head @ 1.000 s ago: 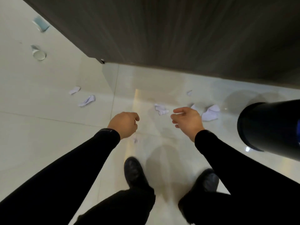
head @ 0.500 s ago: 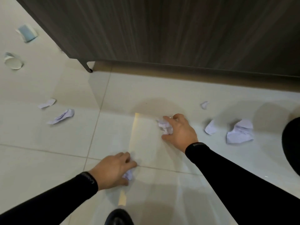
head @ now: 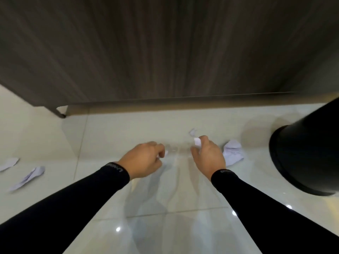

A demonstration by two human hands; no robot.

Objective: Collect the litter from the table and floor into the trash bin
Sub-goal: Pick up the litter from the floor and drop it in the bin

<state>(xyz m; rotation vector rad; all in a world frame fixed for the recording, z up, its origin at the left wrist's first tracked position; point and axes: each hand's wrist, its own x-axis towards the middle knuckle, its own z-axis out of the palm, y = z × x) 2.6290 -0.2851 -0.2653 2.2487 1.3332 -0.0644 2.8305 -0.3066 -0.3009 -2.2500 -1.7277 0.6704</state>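
Note:
My left hand [head: 144, 159] is curled around a small white paper scrap [head: 166, 153] that peeks out past the fingers. Above the glossy tiled floor, my right hand [head: 209, 154] pinches a crumpled white paper piece [head: 197, 141]. A bigger crumpled paper [head: 232, 152] lies on the floor just right of my right hand. A tiny scrap [head: 192, 132] lies beyond that hand. The black trash bin [head: 304, 154] stands at the right. Two more white papers [head: 29, 177], [head: 9, 163] lie far left.
A dark wood-grain table side [head: 165, 52] fills the upper view, with a metal foot [head: 61, 114] at its left corner. Pale shiny floor tiles [head: 165, 226] stretch toward me between my black sleeves.
Both hands lifted off the floor with the papers they had closed on. The view swung right, so the bin shows again and the left papers slid toward the edge.

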